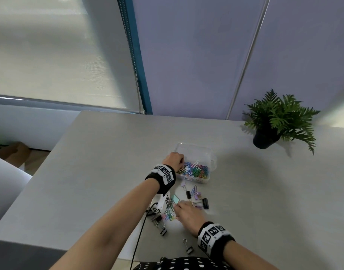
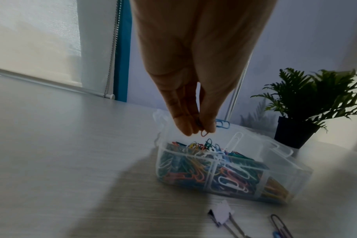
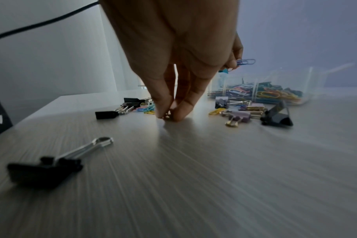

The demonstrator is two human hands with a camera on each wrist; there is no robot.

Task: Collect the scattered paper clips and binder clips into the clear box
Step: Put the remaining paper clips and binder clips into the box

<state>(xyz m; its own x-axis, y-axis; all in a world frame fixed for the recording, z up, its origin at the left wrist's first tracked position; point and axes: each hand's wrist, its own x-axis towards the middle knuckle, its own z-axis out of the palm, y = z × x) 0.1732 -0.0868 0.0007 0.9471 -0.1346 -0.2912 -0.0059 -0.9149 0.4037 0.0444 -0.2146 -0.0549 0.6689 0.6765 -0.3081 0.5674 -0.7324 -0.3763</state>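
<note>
The bench (image 1: 101, 164) is the largest thing here; its near edge is cut off by the bottom of the head view and its far right end runs out of frame behind a potted fern (image 1: 278, 117), which stands well apart from the work. The left half of the bench and the stretch right of the clips lie bare, with wide room to move.

The clear box (image 1: 204, 151) sits mid-bench, its near compartments heaped with coloured paper clips (image 1: 194, 170); its far half is hard to read through the glare on the plastic. In the left wrist view a divider wall shows inside it, but how many compartments there are cannot be told.

The left hand (image 1: 174, 158) hangs over the box's left rim, fingers pointing straight down and drawn together, thumb and fingertips (image 2: 185, 127) pinching a small paper clip (image 2: 204, 133) just above the heap.

The right hand (image 1: 187, 213) reaches down to the bench near the scattered pile, fingertips (image 3: 163, 111) pressed together on the surface around something tiny; what it is cannot be made out. Its curled outer fingers also keep a blue paper clip (image 3: 246, 62).

Binder clips (image 1: 200, 199) lie between hand and box, more partly hidden under the left wrist camera (image 1: 160, 204). One black binder clip (image 1: 188, 248) lies alone near the front edge.
</note>
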